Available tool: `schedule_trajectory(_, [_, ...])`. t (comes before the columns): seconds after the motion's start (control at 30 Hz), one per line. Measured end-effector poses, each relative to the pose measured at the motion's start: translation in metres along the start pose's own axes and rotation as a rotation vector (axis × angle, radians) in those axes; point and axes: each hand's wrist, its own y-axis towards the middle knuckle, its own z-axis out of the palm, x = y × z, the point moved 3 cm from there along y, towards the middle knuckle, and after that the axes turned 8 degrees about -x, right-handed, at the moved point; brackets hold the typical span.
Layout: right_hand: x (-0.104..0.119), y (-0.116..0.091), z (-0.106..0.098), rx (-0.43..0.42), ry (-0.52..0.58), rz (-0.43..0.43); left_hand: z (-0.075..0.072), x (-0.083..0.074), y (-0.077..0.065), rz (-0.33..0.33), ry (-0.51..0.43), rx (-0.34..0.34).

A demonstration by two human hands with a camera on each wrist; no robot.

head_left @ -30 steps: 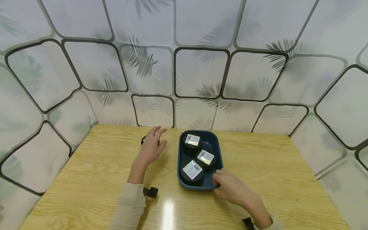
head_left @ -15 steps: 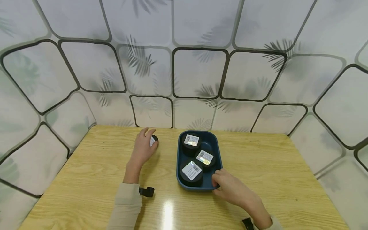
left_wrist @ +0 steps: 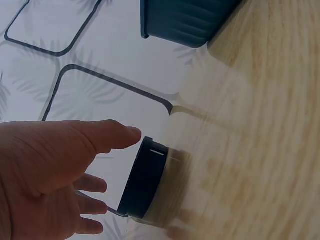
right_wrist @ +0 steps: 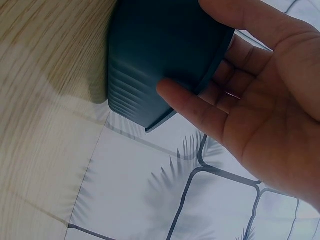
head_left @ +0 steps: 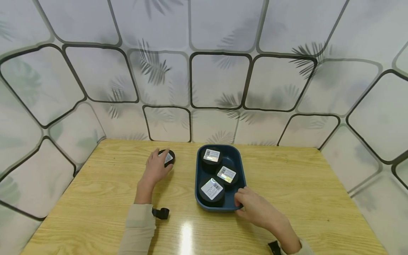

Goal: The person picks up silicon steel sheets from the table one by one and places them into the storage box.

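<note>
A round black tub (head_left: 170, 158) with a white label on top lies on the table, left of the tray. My left hand (head_left: 155, 169) hovers at its near-left side, covering part of the label. Parted fingers and thumb stand over the tub in the left wrist view, with a small gap between the thumb and the tub (left_wrist: 144, 180). My right hand (head_left: 255, 209) grips the near right corner of a dark blue tray (head_left: 241, 166), pinching its rim (right_wrist: 212, 70). Inside the tray sit three black labelled tubs, at the back (head_left: 211, 159), middle (head_left: 227, 176) and front (head_left: 211, 191).
The wooden table (head_left: 296, 180) ends at the back against a pale wall covering (head_left: 220, 81) with dark outlines and leaf prints. Black wrist straps with small camera mounts (head_left: 161, 213) are on both forearms.
My left hand has drawn left and slightly nearer, uncovering more of the lone tub. The right hand keeps its hold on the tray, and the tubs in it stay put.
</note>
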Motion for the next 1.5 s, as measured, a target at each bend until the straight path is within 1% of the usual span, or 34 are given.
schedule_trajectory(0.1, [0.0, -0.001, -0.001, -0.006, -0.002, -0.012, 0.004, 0.002, 0.001, -0.023, 0.008, 0.024])
schedule_trajectory(0.23, [0.001, -0.002, -0.002, -0.007, 0.002, -0.02, 0.008, 0.004, 0.002, -0.043, 0.013, 0.032])
schedule_trajectory(0.63, [-0.001, -0.002, 0.0, 0.004, 0.003, 0.002, 0.018, 0.013, 0.007, -0.062, 0.009, 0.037])
schedule_trajectory(0.7, [-0.001, -0.001, 0.0, 0.006, 0.002, 0.003, 0.019, 0.014, 0.008, -0.064, 0.006, 0.039])
schedule_trajectory(0.9, [0.0, 0.0, -0.001, -0.019, -0.005, -0.027, 0.019, 0.015, 0.012, -0.058, 0.011, 0.026])
schedule_trajectory(1.07, [0.0, 0.001, 0.0, 0.005, -0.003, 0.0, 0.018, 0.015, 0.01, -0.056, 0.019, 0.03])
schedule_trajectory(1.13, [-0.001, 0.001, 0.0, 0.007, -0.003, 0.004, 0.018, 0.015, 0.01, -0.06, 0.007, 0.035])
schedule_trajectory(1.3, [-0.001, 0.0, 0.0, -0.008, -0.001, -0.02, 0.019, 0.013, 0.01, -0.084, -0.038, 0.047])
schedule_trajectory(1.5, [-0.001, -0.001, -0.001, -0.022, 0.005, -0.039, 0.018, 0.011, 0.007, -0.144, -0.097, 0.097])
